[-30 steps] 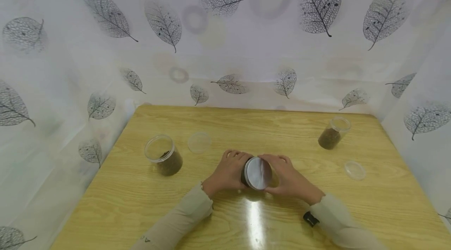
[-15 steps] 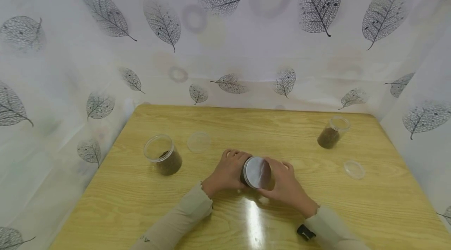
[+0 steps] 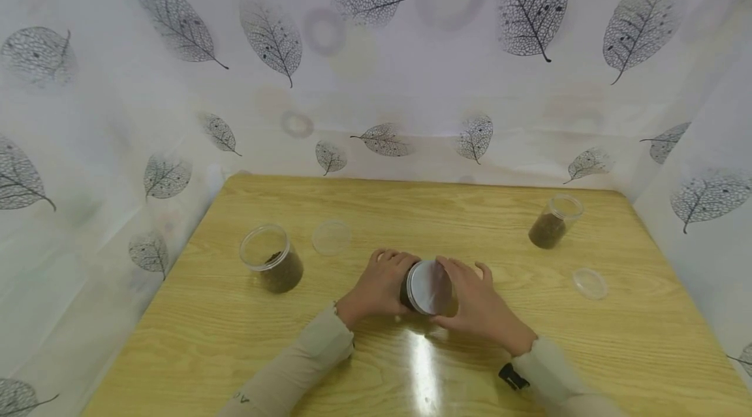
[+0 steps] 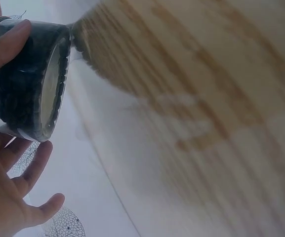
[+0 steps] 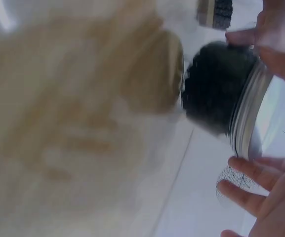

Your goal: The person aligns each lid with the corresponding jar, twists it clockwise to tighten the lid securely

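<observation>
A clear jar [image 5: 216, 86] with dark, lumpy contents and a silvery lid [image 3: 431, 288] stands tilted in view between both hands, near the table's middle. My left hand [image 3: 382, 283] grips the jar's body from the left; in the left wrist view its thumb [image 4: 9, 47] lies along the glass and fingers are under the far side. My right hand [image 3: 478, 303] holds the lid's rim from the right, index finger at the far edge and thumb at the near edge. Its fingers also show beside the lid in the right wrist view.
A wide lidless jar [image 3: 282, 270] with dark contents stands at the left, a clear lid [image 3: 331, 237] beside it. At the right are a narrower lidless jar [image 3: 549, 228] and another clear lid [image 3: 590, 284]. Leaf-patterned cloth [image 3: 376, 91] surrounds the wooden table [image 3: 376, 201].
My right hand has shifted round the lid's rim, first turning and drawing nearer, then moving back slightly with fingers spread again. The left hand and the jar have stayed put.
</observation>
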The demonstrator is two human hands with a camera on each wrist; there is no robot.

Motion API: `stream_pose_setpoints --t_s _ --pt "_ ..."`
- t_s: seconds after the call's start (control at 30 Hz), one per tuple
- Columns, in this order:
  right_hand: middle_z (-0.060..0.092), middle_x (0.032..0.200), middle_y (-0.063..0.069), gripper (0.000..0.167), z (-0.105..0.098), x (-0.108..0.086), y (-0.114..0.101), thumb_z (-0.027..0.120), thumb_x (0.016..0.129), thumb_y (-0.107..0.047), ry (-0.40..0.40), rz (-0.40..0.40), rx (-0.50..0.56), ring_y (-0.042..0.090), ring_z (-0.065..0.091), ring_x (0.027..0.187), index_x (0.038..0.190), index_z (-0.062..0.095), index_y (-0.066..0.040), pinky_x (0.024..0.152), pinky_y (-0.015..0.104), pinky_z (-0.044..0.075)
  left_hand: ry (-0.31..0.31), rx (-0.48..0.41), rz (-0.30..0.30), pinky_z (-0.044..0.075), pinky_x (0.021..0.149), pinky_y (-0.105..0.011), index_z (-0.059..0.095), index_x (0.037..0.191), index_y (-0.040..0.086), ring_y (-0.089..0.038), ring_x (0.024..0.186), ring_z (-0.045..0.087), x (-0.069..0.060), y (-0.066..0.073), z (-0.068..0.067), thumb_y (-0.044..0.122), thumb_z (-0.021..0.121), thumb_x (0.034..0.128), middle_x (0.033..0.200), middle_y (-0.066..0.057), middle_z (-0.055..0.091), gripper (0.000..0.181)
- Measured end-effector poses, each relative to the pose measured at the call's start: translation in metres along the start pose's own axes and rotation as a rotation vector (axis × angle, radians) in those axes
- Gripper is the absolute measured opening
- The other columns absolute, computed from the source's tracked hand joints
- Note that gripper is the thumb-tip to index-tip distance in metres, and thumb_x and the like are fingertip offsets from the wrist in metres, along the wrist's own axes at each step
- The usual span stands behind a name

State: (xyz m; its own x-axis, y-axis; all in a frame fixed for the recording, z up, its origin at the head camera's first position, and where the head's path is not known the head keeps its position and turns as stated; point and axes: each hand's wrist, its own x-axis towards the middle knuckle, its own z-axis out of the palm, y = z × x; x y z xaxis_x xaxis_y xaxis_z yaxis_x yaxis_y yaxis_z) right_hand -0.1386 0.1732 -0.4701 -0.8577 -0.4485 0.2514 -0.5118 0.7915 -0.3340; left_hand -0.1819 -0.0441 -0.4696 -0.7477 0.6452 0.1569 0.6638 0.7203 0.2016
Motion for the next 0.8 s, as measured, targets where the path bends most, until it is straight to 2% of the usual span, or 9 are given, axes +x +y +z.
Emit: stream_pose_setpoints --t_s 0.1,0.27,0.57,0.8 --pt "0.055 0.132 0.008 0.103 -0.0047 0.0023 0.0037 0.084 0.058 -0.051 -0.023 -0.049 -0.056 0.03 0.048 0.124 0.139 0.038 -0.007 0.1 0.062 0.023 -0.002 0.01 0.006 0.035 0.104 -0.044 0.048 0.129 0.02 -0.018 0.113 0.051 0.0 0.0007 -0.0012 0.057 0.082 0.0588 0.124 0.004 0.058 0.086" --pt "0.057 0.129 0.008 0.097 -0.0069 0.0038 0.0043 0.082 0.06 -0.051 -0.02 -0.077 -0.081 0.028 0.051 0.121 0.136 0.043 -0.007 0.1 0.063 0.024 -0.008 0.023 0.017 0.036 0.103 -0.044 0.049 0.128 0.02 -0.018 0.113 0.051 0.0002 0.0022 -0.0034 0.057 0.081 0.0593 0.123 0.004 0.058 0.085" --pt "0.057 0.128 0.009 0.088 -0.0047 0.0027 -0.0016 0.082 0.061 -0.048 0.022 -0.074 -0.083 0.029 0.051 0.123 0.13 0.047 -0.006 0.099 0.063 0.028 -0.013 0.039 0.011 0.036 0.103 -0.046 0.049 0.127 0.02 -0.018 0.114 0.051 0.001 0.0035 -0.0048 0.057 0.081 0.0594 0.122 0.004 0.058 0.083" --pt "0.057 0.128 0.011 0.091 -0.0021 0.0005 -0.0019 0.082 0.061 -0.048 0.027 -0.043 -0.074 0.028 0.051 0.121 0.132 0.045 -0.005 0.099 0.062 0.028 0.018 0.054 0.02 0.037 0.102 -0.045 0.052 0.125 0.021 -0.017 0.111 0.052 0.0026 0.0038 -0.0027 0.059 0.08 0.0586 0.12 0.005 0.059 0.081"
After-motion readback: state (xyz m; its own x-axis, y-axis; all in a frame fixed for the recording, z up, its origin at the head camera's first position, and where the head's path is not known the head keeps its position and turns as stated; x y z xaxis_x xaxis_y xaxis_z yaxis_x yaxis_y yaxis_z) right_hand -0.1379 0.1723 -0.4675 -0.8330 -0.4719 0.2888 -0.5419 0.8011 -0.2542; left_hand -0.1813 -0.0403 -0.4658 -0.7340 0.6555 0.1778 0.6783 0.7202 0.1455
